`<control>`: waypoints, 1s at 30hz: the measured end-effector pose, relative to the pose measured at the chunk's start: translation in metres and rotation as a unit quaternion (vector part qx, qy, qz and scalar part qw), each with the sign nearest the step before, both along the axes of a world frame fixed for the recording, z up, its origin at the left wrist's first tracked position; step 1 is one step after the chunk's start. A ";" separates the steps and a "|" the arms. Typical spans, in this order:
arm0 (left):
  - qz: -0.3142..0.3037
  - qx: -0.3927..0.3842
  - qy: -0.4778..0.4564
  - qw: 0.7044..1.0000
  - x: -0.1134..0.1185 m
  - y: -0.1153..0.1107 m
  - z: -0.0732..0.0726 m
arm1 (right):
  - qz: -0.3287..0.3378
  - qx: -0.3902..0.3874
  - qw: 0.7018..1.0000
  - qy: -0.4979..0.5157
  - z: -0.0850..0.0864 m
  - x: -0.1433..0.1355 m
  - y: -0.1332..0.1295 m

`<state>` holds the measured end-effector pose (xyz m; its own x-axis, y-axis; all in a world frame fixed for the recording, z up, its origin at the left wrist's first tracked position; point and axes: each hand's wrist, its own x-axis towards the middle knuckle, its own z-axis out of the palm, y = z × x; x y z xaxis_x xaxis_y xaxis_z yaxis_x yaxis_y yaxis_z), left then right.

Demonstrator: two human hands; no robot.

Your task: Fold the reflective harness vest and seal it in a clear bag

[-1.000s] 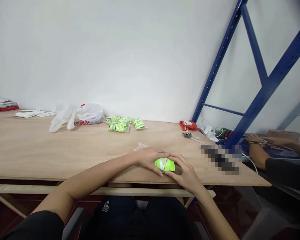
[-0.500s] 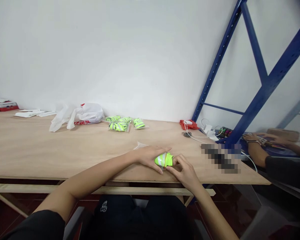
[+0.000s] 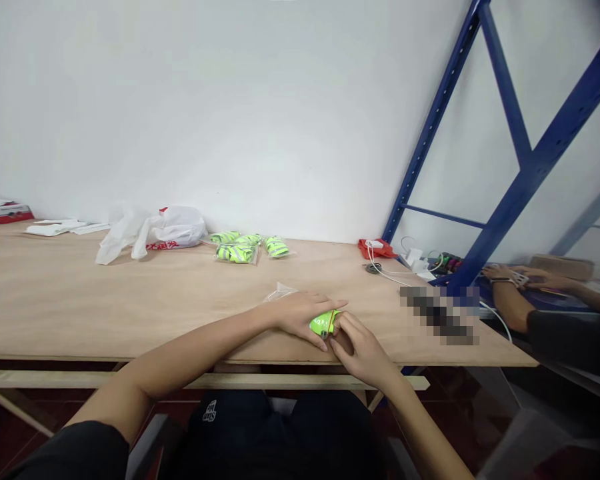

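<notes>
Near the table's front edge lies a small clear zip bag [image 3: 321,325] with a red line at its mouth. Bright yellow-green fabric, folded or rolled up, fills it. My left hand [image 3: 300,316] lies over the bag's left side, thumb in front and fingers behind, gripping it. At the mouth on the right, my right hand [image 3: 356,343] has its fingers bent and its thumb at the bag's lower edge; its fingertips are partly hidden, at or inside the opening. A loose piece of clear plastic [image 3: 280,291] shows behind my left wrist.
Several bagged yellow-green bundles with silver stripes [image 3: 236,252] lie by the wall. Left of them are a white plastic bag [image 3: 177,228] and white papers [image 3: 60,227]. A red cloth [image 3: 377,249], cables and a blue rack [image 3: 500,220] stand right. Another person's hands [image 3: 503,273] work beyond it.
My right fingers have pushed leftward at the bag's mouth, and less of the yellow-green fabric sticks out there. My left hand keeps its place on the bag.
</notes>
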<state>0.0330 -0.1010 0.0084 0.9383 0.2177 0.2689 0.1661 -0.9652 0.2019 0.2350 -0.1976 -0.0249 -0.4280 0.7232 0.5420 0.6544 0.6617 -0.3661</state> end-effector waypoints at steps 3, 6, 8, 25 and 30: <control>0.007 0.013 -0.001 1.000 0.001 -0.001 -0.001 | 0.008 0.006 1.000 -0.008 0.000 -0.003 0.000; 0.006 0.021 -0.005 1.000 0.002 -0.002 -0.001 | 0.017 0.008 1.000 -0.020 0.000 -0.005 0.000; 0.008 0.025 -0.004 1.000 0.002 -0.003 0.000 | 0.017 0.005 0.999 -0.027 -0.001 -0.005 0.001; 0.013 0.040 0.014 0.999 0.000 -0.008 0.005 | 0.030 -0.042 0.997 -0.065 0.001 -0.005 0.001; 0.015 0.045 0.020 0.999 0.002 -0.008 0.004 | 0.028 -0.054 0.994 -0.089 0.007 -0.009 -0.001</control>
<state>0.0346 -0.1094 0.0127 0.9421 0.2227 0.2508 0.2018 -0.9736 0.1068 0.2261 -0.1990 -0.0177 -0.5521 0.7449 0.3745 0.6777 0.6626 -0.3188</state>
